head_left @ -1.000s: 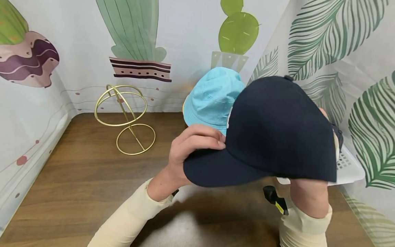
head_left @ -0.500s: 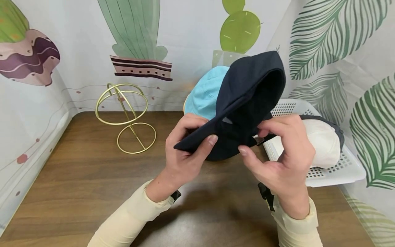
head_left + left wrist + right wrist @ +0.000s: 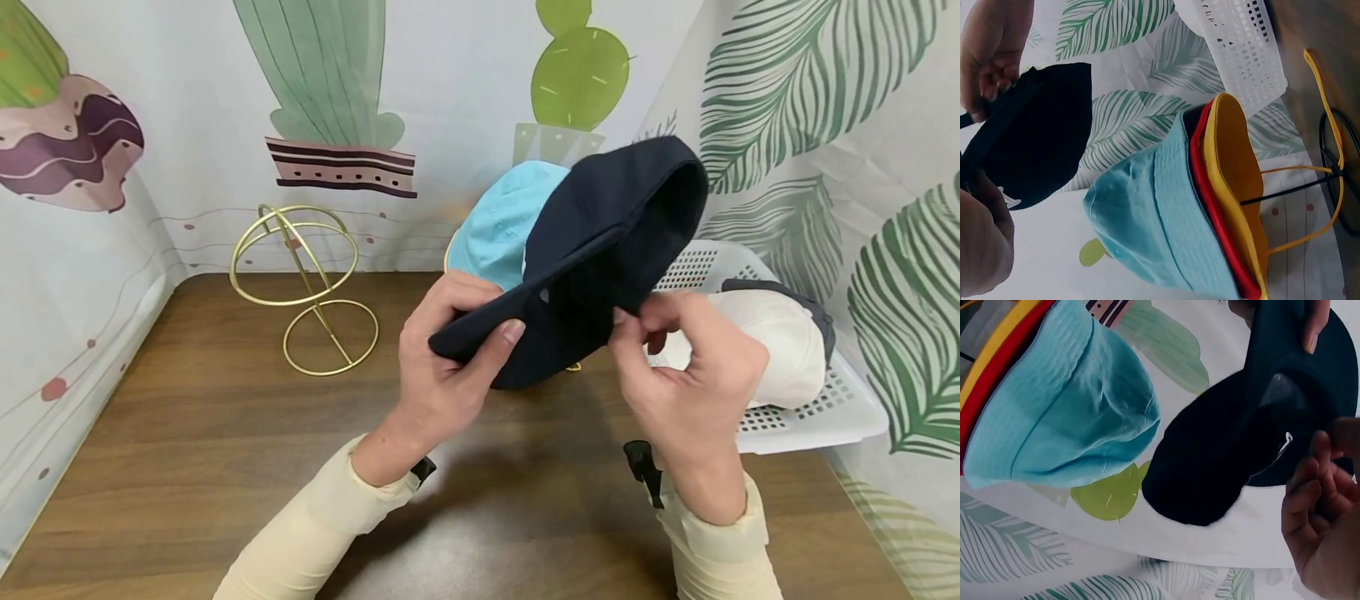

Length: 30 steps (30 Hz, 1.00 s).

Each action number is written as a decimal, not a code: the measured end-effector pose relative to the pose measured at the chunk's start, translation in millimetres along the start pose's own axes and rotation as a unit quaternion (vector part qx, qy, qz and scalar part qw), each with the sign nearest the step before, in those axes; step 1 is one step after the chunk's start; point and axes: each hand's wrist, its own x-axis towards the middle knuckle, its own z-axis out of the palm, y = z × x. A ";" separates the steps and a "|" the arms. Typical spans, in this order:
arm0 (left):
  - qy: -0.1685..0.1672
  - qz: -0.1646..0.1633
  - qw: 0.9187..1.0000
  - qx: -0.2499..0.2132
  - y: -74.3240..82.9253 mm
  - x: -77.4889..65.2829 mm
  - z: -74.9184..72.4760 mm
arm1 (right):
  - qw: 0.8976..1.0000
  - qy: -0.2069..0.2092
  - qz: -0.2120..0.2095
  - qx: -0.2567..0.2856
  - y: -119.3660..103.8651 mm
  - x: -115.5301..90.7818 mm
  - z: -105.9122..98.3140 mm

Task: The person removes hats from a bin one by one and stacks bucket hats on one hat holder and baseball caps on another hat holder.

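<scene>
A navy baseball cap [image 3: 592,217] is held up over the table, tilted so that its dark inside faces me. My left hand [image 3: 442,358] grips the brim, thumb on the underside and fingers over the top. At the rear edge of the cap, my right hand [image 3: 693,383] pinches the band between thumb and fingers; the strap there is mostly hidden. Behind the cap stands a light blue bucket hat [image 3: 495,225]. The left wrist view shows a red hat [image 3: 1200,169] and a yellow hat [image 3: 1235,156] nested inside it.
On the right, a white perforated basket [image 3: 817,433] holds a white cap [image 3: 787,350] and something dark behind it. A gold wire stand [image 3: 322,374] with rings is at the left rear. Printed cloth walls enclose the wooden table [image 3: 187,433].
The navy cap has turned from showing its outer side to showing its inside. My right hand came out from behind it and now pinches the rear edge; the left kept the brim.
</scene>
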 end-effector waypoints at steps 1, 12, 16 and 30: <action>0.001 0.002 1.000 0.003 0.0 1.3 -1.4 | 1.000 0.014 0.014 0.000 1.9 0.3 -0.5; 0.004 0.032 0.999 0.016 6.6 18.7 -21.6 | 0.987 0.124 0.098 0.024 25.1 11.9 -10.9; -0.004 0.038 0.999 0.024 7.5 23.1 -29.3 | 0.983 0.144 0.109 0.027 31.9 16.8 -13.9; -0.019 0.078 0.994 0.071 8.4 30.1 -40.1 | 0.973 0.168 0.153 -0.031 50.7 29.5 -24.1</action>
